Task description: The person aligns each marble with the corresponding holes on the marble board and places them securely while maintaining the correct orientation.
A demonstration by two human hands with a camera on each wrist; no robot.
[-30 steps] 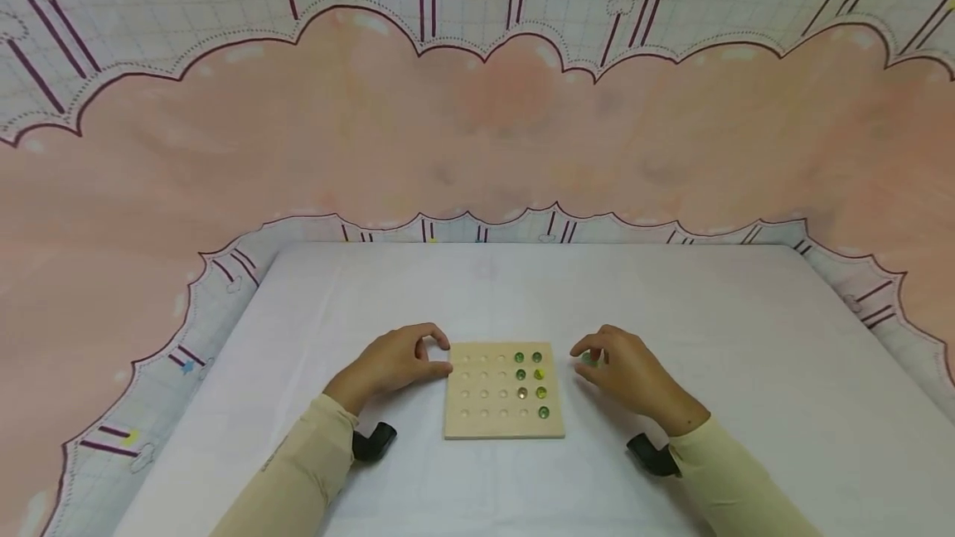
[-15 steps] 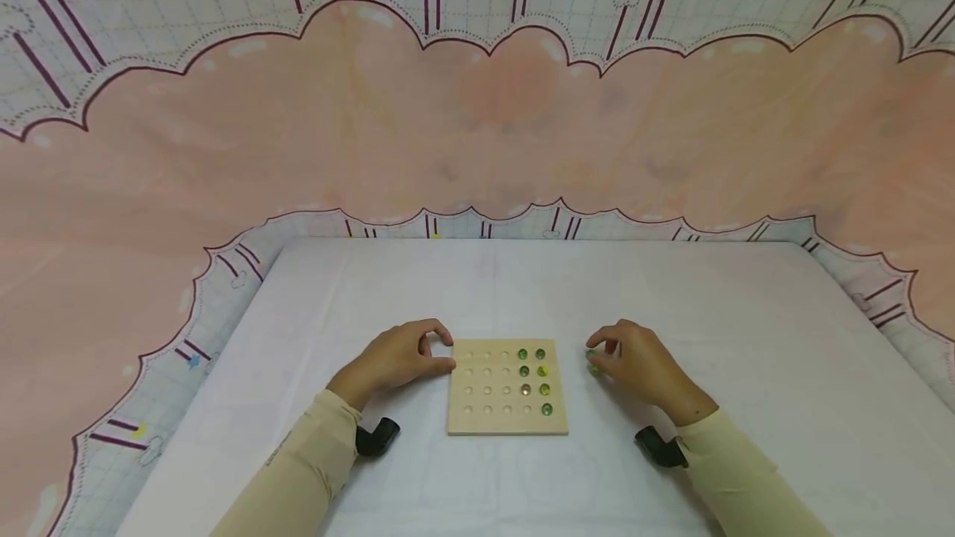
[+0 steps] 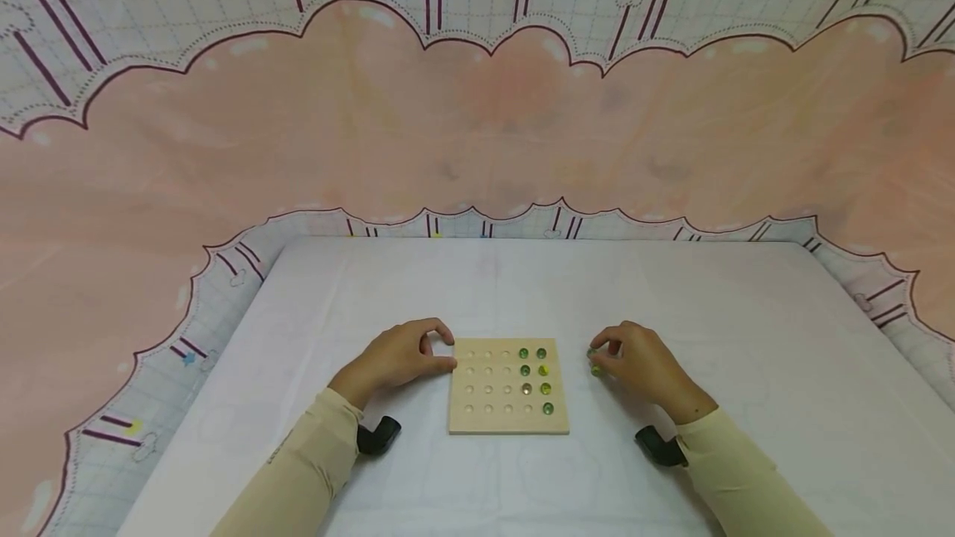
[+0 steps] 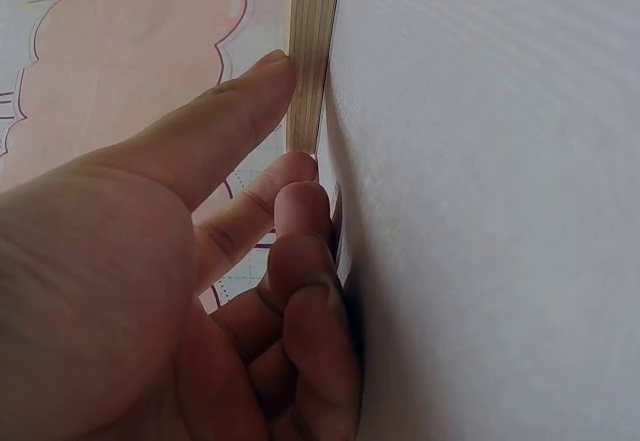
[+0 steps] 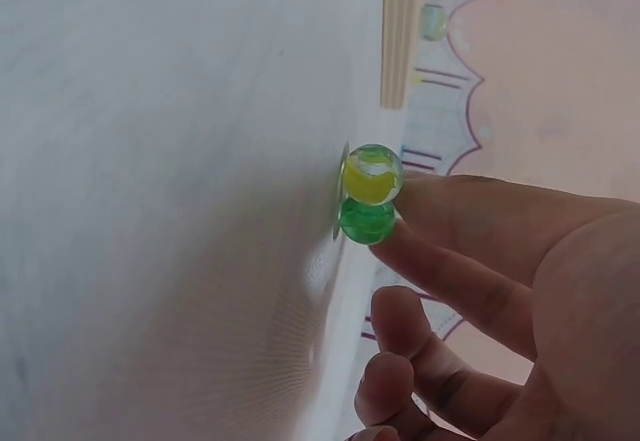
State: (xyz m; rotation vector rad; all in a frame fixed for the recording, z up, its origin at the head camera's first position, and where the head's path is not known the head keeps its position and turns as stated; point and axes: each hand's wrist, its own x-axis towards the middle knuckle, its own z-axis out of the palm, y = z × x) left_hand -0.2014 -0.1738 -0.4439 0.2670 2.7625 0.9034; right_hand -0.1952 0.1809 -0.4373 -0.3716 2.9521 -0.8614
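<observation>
Two marbles (image 3: 595,370) partly behind right hand (image 3: 643,367)

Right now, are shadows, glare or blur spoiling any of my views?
Head: dim, fairly even light, seated marbles on the board too small for fine detail. Left wrist: left hand dim, dark shadow beside its fingers on the white cloth. Right wrist: broad soft shadow and fine ripple lines on the cloth; yellow-and-clear marble and green marble fairly sharp.
</observation>
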